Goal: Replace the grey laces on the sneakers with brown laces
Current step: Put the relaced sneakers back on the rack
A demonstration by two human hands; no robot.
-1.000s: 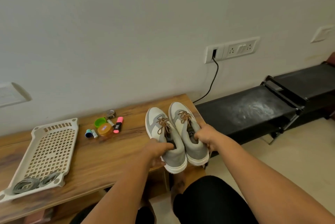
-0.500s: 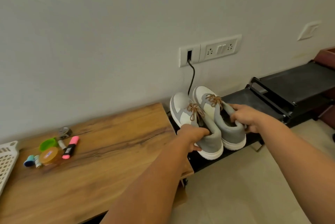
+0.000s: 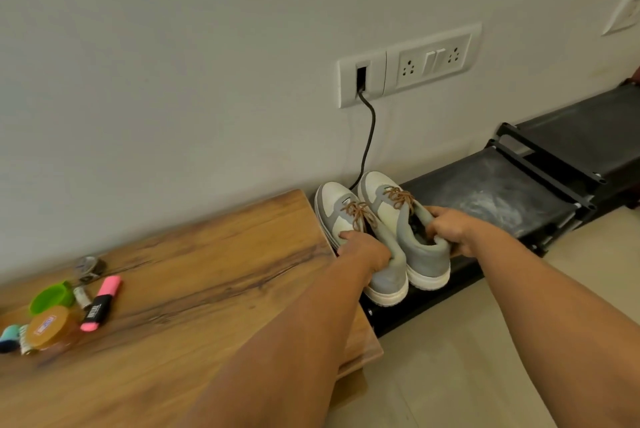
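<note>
In the head view I am seeing much that is cut off or hard to read: at the lower left edge of the frame a teal-capped item [image 3: 8,337] is running out of the picture, the small silver object [image 3: 90,266] above it is blurring too much to identify, and my own forearms are hiding part of the wooden table [image 3: 194,275]. My left hand [image 3: 365,251] is gripping the collar of the left sneaker [image 3: 349,219], fingers curling into its opening; my right hand [image 3: 450,228] is clamping the collar of the right sneaker [image 3: 408,219] the same way. Both sneakers are sitting side by side in the centre of the frame on the black rack [image 3: 502,199], just right of the table edge, with brown laces [image 3: 360,214] tied on each. An orange-lidded jar [image 3: 48,327] is standing at lower left, contents unreadable, beside a green cap [image 3: 52,297] and a pink highlighter [image 3: 102,303]. The sneakers are showing grey suede panels, cream toes and thick pale soles; the rack surface is looking dusty and matte; a black cable [image 3: 367,140] is hanging from the wall socket plate [image 3: 408,65].
</note>
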